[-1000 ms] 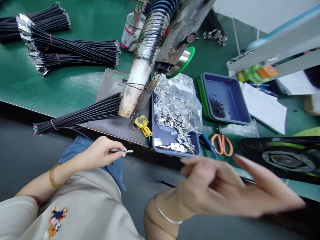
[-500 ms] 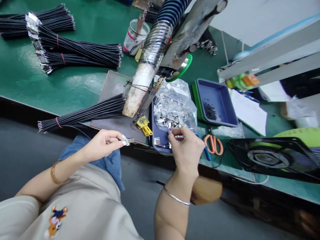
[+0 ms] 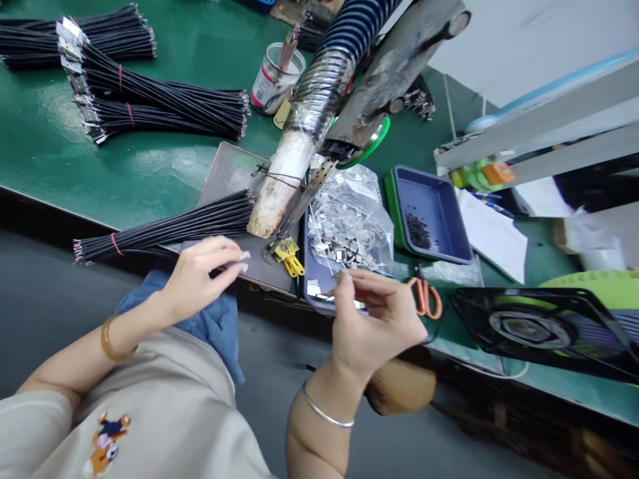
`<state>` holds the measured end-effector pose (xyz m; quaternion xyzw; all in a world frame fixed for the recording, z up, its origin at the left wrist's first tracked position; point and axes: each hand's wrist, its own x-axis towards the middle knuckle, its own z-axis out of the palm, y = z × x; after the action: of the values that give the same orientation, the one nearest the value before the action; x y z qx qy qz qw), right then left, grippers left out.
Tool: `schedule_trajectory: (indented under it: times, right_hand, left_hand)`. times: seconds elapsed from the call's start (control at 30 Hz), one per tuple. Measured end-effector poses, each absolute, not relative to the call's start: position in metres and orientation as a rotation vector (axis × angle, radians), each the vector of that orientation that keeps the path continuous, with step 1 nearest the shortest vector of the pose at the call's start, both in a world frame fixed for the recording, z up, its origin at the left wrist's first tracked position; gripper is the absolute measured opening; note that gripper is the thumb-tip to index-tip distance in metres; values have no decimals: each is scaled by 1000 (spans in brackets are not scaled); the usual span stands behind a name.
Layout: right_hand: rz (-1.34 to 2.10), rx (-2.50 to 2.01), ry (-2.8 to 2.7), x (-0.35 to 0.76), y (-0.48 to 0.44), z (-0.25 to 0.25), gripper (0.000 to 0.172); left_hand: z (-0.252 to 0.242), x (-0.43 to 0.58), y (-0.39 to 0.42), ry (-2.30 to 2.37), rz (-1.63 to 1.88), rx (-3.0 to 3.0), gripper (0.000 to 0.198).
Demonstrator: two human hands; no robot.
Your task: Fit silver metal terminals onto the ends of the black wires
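My left hand hangs in front of the grey board, thumb and index finger apart, white covers on their tips. Nothing shows between them. Over the front of the blue tray, my right hand has its thumb and index finger drawn together; what they hold, if anything, I cannot make out. Small metal connector shells lie in a clear plastic bag in that tray. Left of it are yellow-handled snips. A bundle of black cables rests partly on the board.
A taped hose end and a metal arm hang over the board. More tied cable bundles lie at the back left. Rightward stand a blue bin with small black parts, orange-handled scissors and a black fan.
The small metal connector that my left fingers pinched is gone from them, and they have parted. My right hand has pulled back from the bag toward the tray's front edge.
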<state>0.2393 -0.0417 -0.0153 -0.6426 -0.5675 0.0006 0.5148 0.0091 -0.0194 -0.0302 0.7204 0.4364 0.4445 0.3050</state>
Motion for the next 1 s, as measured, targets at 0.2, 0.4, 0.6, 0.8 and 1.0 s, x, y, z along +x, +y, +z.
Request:
schedule_trajectory:
  times: [0.2,0.4,0.6,0.8,1.0]
  right_hand:
    - [56,-1376,-1281,212,-53,-8,16]
    - [-39,-1288,-1348,202,-59,-19,8]
    - [167,-1369,-1469,193,-55,-26,8]
    - [257,-1388,-1470,192,-54,-30,9]
    - [271,-1377,-1459,195,-56,-32,8]
  left_hand:
    - [-38,12,12,1486,952,2626,25]
    - [-34,14,-6,1194,1268,2513,21]
    - [-33,18,-20,1124,1269,2561,22]
    - [-29,23,-24,1187,1287,2647,24]
    - [-26,24,-33,1171,1355,2552,20]
